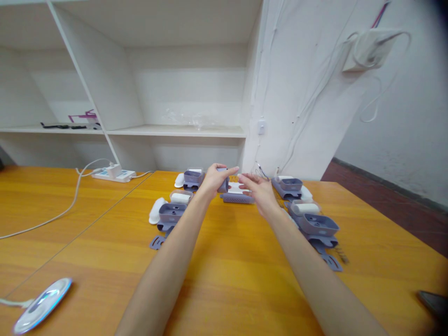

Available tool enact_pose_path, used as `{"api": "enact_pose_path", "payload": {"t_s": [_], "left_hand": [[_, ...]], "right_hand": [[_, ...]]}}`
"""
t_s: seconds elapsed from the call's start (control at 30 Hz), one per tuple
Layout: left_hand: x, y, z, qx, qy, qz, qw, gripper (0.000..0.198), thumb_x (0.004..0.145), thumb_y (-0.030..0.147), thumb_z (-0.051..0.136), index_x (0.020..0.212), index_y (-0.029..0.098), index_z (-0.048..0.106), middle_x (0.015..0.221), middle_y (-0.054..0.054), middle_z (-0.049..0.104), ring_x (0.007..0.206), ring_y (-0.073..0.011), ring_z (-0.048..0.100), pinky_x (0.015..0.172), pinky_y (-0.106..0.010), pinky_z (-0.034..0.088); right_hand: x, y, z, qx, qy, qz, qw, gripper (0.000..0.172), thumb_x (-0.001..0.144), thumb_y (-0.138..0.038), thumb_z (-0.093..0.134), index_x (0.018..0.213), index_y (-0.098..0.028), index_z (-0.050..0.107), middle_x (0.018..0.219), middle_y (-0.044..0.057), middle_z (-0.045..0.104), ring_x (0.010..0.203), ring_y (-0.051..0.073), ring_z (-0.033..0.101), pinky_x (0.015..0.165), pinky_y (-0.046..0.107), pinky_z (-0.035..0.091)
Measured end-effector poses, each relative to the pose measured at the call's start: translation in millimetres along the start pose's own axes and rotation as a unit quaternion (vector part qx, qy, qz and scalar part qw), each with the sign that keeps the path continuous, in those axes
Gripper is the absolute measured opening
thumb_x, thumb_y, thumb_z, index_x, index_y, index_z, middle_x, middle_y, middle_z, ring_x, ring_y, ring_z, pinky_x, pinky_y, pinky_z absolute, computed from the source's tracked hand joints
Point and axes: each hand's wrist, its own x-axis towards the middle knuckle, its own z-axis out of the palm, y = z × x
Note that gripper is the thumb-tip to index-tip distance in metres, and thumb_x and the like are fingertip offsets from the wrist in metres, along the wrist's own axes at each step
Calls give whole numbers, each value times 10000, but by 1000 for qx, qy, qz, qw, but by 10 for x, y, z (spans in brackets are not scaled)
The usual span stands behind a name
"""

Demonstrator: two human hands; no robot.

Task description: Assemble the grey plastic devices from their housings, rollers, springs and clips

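The left grip [214, 179] hides the left side of the grey piece [222, 183] it holds; whether the right grip [257, 189] touches that piece cannot be told. The right fingertips cover part of the white block [235, 188]. The left forearm [175, 252] hides the right end of the grey stack [163, 227] beside it, and both arms run out past the bottom edge. Small brown bits [341, 255] at the tabletop's [378, 233] right are too blurred to identify, as is the clear plastic [199, 120] up on the shelf [175, 132]. The right edge crops a dark slab [434, 301].
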Motion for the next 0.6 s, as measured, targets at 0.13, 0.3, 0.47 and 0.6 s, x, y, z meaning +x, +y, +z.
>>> {"api": "enact_pose_path", "payload": {"t_s": [0.13, 0.3, 0.47, 0.6], "left_hand": [[46, 105, -231, 39, 30, -18, 999, 668, 493, 343, 842, 1029, 176, 481, 636, 10, 564, 436, -103, 535, 450, -249, 472], [94, 152, -419, 56, 111, -11, 992, 590, 553, 269, 805, 1030, 177, 471, 597, 34, 539, 398, -81, 506, 436, -216, 433], [151, 86, -430, 1, 170, -31, 985, 564, 541, 235, 801, 997, 172, 476, 588, 46, 527, 408, -84, 497, 443, -229, 434], [199, 42, -424, -30, 151, -62, 986, 456, 516, 271, 807, 851, 150, 521, 516, 59, 485, 400, -93, 477, 434, -244, 429]], "right_hand": [[62, 207, -52, -237, -2, -58, 970, 479, 592, -516, 725, 889, -146, 660, 823, 75, 676, 769, 214, 627, 682, 316, 462], [60, 439, -146, -512, 39, -133, 848, 692, 617, -454, 718, 1228, -203, 514, 1164, 137, 562, 1090, 337, 495, 862, 440, 396], [52, 683, -244, -591, 11, -167, 789, 885, 678, -452, 671, 1402, -165, 251, 1387, 178, 340, 1277, 346, 289, 994, 462, 277], [12, 805, -268, -633, -4, -177, 754, 833, 723, -414, 639, 1396, -132, 238, 1272, 181, 456, 1188, 334, 377, 974, 465, 265]]}}
